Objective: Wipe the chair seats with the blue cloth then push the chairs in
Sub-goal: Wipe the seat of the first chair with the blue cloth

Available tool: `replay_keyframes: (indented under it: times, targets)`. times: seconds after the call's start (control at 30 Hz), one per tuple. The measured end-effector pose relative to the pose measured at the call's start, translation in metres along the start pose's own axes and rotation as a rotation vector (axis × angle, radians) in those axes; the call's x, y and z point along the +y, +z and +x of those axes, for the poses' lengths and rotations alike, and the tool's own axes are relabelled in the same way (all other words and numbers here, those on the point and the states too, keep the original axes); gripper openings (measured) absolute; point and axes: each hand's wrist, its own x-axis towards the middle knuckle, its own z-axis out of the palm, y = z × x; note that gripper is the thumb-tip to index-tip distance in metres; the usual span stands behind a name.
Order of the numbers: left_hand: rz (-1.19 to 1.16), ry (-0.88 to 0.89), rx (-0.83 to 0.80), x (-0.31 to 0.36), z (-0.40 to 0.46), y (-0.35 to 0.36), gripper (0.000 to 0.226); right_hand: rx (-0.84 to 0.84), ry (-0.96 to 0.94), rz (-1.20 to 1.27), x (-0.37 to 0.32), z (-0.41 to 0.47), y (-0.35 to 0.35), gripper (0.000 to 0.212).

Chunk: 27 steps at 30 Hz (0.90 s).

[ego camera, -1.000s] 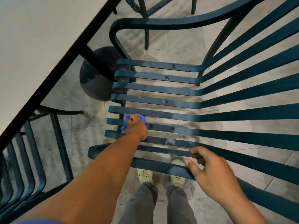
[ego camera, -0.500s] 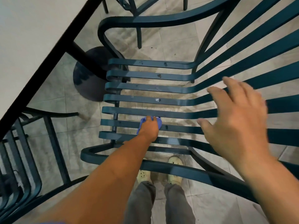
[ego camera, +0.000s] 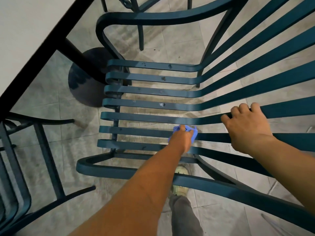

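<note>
1. Your left hand (ego camera: 183,138) presses the blue cloth (ego camera: 192,131) on a slat near the front of the chair seat (ego camera: 144,103), close to where the slats bend up into the backrest. The fingers are curled round the cloth, which is bunched small under the palm.
2. Your right hand (ego camera: 245,126) holds a slat of the backrest (ego camera: 272,68), fingers hooked over its upper edge and thumb spread along it. It carries nothing; I judge it steadies the chair.
3. The cloth covers only a small part of one slat. You could miss the far slats, where some dark spots (ego camera: 162,104) are seen.
4. The seat has open gaps. If your grip becomes loose, the cloth can slip between the slats to the tiled floor (ego camera: 170,41).
5. When you push the chair in, its armrest (ego camera: 153,16) may hit the table edge (ego camera: 51,40) or the round table base (ego camera: 85,79).
6. There are no containers in view, so nothing to tell there.
</note>
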Motion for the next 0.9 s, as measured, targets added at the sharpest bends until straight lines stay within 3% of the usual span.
replay_keyframes:
  times: [0.17,0.3,0.53,0.67,0.77,0.83,0.9]
  targets:
    - [0.192,0.112,0.035,-0.014,0.001,-0.003,0.062,0.049,-0.044,-0.014,0.004,-0.004,0.004,0.059]
    - [0.284,0.004,0.01,-0.039,-0.008,-0.032,0.048,0.045,-0.042,0.001,0.003,-0.004,0.004,0.058]
    - [0.34,-0.137,-0.033,-0.11,-0.029,-0.062,0.041,0.067,-0.047,0.007,0.001,-0.006,0.005,0.054]
    - [0.3,-0.141,-0.066,-0.088,-0.025,-0.055,0.044,0.089,-0.05,0.01,0.002,-0.005,0.006,0.054]
    - [0.339,0.024,-0.084,-0.048,-0.019,-0.035,0.028,0.082,-0.046,-0.002,0.002,-0.005,0.005,0.056]
    - [0.342,0.147,-0.159,-0.018,-0.013,-0.016,0.031,0.082,-0.04,-0.002,0.001,-0.006,0.005,0.055]
    - [0.177,0.057,-0.231,0.003,-0.01,-0.003,0.022,0.087,-0.035,-0.004,0.0,-0.006,0.005,0.055]
